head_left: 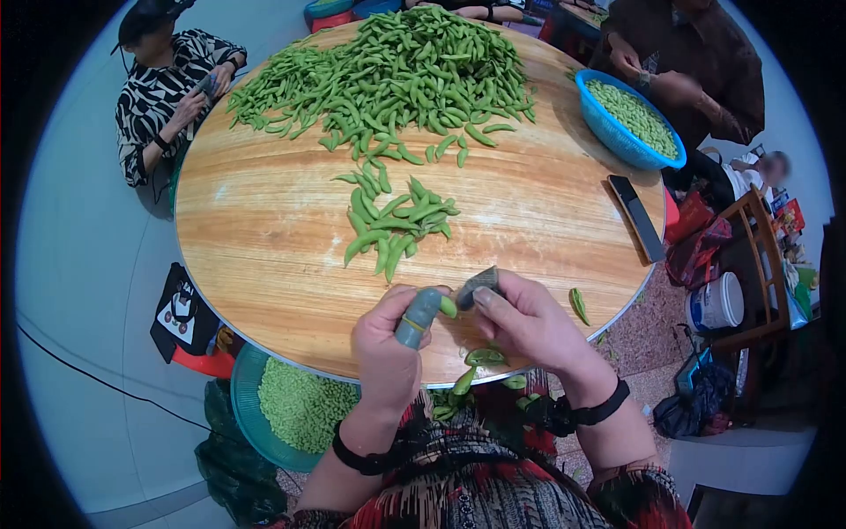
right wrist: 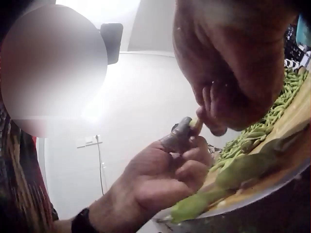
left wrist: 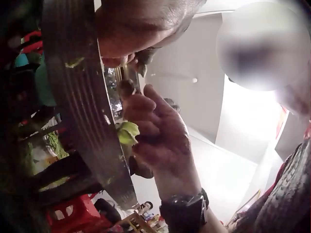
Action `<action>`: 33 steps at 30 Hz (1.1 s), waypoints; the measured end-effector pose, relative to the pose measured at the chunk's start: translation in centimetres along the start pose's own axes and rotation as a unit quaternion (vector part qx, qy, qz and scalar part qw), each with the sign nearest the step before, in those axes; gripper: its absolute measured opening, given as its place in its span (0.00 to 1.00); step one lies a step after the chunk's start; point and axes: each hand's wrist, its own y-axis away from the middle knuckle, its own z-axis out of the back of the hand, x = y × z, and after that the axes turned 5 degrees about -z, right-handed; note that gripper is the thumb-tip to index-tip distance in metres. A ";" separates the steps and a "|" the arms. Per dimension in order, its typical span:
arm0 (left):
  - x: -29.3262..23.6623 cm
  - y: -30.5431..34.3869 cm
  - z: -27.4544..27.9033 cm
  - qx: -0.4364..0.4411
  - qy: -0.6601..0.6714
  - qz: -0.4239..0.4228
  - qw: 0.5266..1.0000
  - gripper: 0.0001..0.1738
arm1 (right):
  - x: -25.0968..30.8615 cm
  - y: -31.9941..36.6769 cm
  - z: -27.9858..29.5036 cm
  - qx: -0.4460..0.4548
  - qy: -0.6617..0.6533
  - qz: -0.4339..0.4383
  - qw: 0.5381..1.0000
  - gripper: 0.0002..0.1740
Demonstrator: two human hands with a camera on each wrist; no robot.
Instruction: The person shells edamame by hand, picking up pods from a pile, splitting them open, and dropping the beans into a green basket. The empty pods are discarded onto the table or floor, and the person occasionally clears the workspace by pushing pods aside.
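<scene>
My left hand pinches a green pod between its curled fingers and its thumb, which wears a grey-green cover with a yellow band. Just right of the pod is my right hand, fingers curled and thumb against a dark grey finger cover; no pod shows in it. In the right wrist view the left hand holds the pod's pale end close to the right hand. The left wrist view shows the right hand beyond the table edge. A small pile of pods lies ahead.
A large pod heap covers the table's far side. Blue basket of beans and a phone stand right; empty-looking pods lie at the near edge. A green basket of beans is below left. Two people sit across.
</scene>
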 end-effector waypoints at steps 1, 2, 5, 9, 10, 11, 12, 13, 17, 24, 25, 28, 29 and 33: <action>0.0 0.0 -0.1 0.000 -0.001 0.000 1.000 0.10 | -0.3 0.1 0.0 0.000 -0.001 0.000 1.000 0.12; 0.0 0.0 -0.3 -0.003 -0.010 -0.008 1.000 0.09 | -0.7 0.2 -0.1 0.078 -0.079 -0.029 0.993 0.12; 0.0 0.1 -0.3 -0.008 -0.030 -0.017 0.999 0.08 | -0.8 0.3 0.0 0.167 -0.166 -0.058 0.970 0.13; 0.7 0.0 -0.5 0.005 -0.179 -0.083 0.980 0.07 | -1.4 -0.1 -0.2 0.164 -0.175 -0.066 0.968 0.14; 0.8 0.0 -0.3 0.006 -0.179 -0.083 0.980 0.07 | -1.4 -0.1 -0.3 0.164 -0.176 -0.065 0.968 0.14; 0.8 0.1 -0.1 0.035 -0.149 -0.082 0.985 0.06 | -1.3 0.0 -0.5 0.158 -0.206 -0.079 0.963 0.13; 0.8 0.1 0.1 0.064 -0.117 -0.081 0.988 0.06 | -1.2 0.1 -0.6 0.152 -0.235 -0.092 0.956 0.12; 0.7 0.0 0.4 0.063 -0.118 -0.081 0.988 0.06 | -1.2 0.1 -0.5 0.152 -0.236 -0.093 0.955 0.12; 0.9 0.2 0.3 0.102 -0.076 -0.037 0.991 0.04 | -1.5 0.1 -0.6 0.165 -0.303 -0.125 0.930 0.11; 1.5 0.7 -0.7 -0.030 -0.183 -0.085 0.979 0.13 | -1.2 -1.4 -0.6 0.093 -0.193 -0.090 0.973 0.09; 1.1 0.6 -0.6 -0.031 -0.182 -0.085 0.979 0.13 | -0.9 -1.8 -0.4 0.092 -0.186 -0.110 0.972 0.10; 0.4 0.3 0.3 -0.033 -0.061 -0.003 0.998 0.12 | -0.1 -4.6 1.3 0.035 0.174 0.065 0.982 0.12; 0.7 0.2 0.8 -0.014 -0.043 0.001 0.999 0.13 | 0.5 -6.3 2.1 -0.059 0.286 0.139 0.946 0.11; 0.5 0.7 0.0 0.162 -0.180 0.057 0.969 0.14 | 1.4 -12.0 4.6 -0.153 0.538 0.219 0.800 0.11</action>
